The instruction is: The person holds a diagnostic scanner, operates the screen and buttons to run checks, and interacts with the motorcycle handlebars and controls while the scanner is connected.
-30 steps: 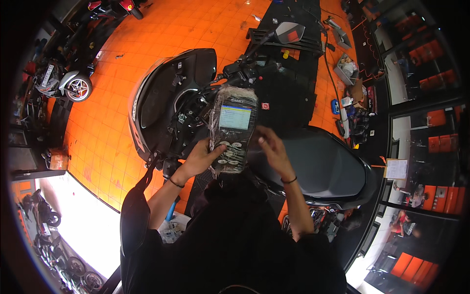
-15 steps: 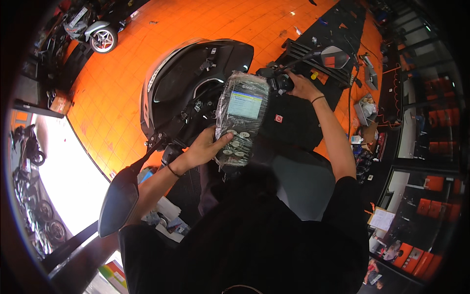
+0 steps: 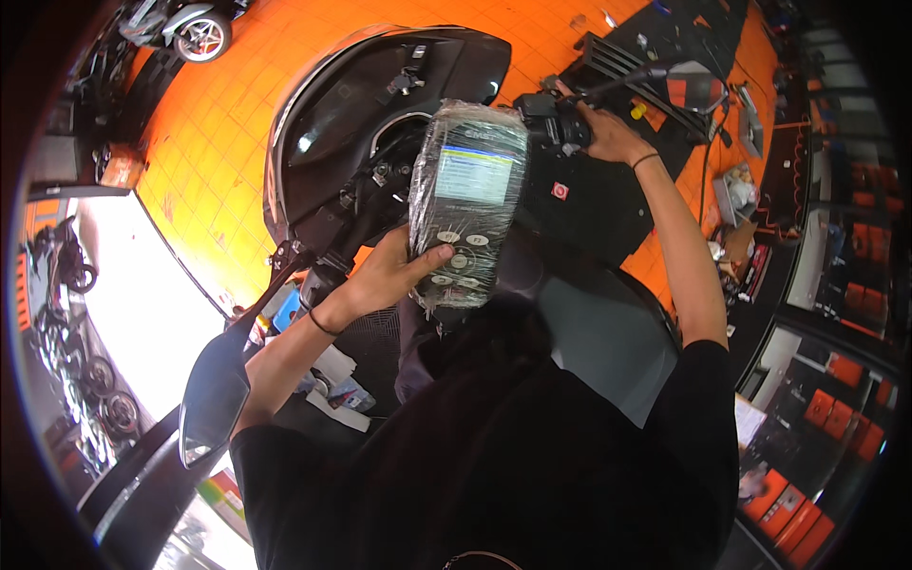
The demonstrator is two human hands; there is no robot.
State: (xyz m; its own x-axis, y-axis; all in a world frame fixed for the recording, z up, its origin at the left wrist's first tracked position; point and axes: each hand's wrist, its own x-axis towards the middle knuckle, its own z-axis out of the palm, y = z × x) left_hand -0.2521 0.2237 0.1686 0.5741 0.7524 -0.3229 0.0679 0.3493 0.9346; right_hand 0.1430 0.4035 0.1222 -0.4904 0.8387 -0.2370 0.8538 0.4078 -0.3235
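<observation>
A handheld diagnostic scanner (image 3: 470,180) wrapped in clear plastic film, with a lit list on its screen and round buttons below, stands in front of me. My left hand (image 3: 385,271) is closed on its lower left side, thumb lying over the front by the buttons. My right hand (image 3: 616,138) is closed around the right handlebar grip, beside the black switch housing (image 3: 562,125); the grip itself is mostly covered. Beyond the scanner is the scooter's dark front panel (image 3: 328,128), partly hidden by it. The grey-black seat (image 3: 603,332) lies to the right of my body.
Mirrors stick out at the left (image 3: 217,394) and right (image 3: 698,87). A black slatted stand (image 3: 622,66) is on the orange tiled floor (image 3: 214,142). A grey bin (image 3: 733,195) stands at the right. Another scooter's wheel (image 3: 202,38) shows at the far left.
The view has shifted, so the scooter sits higher in it. The scanner looks larger and slightly more upright. My left thumb sits nearer the middle buttons; my right hand stays at the grip.
</observation>
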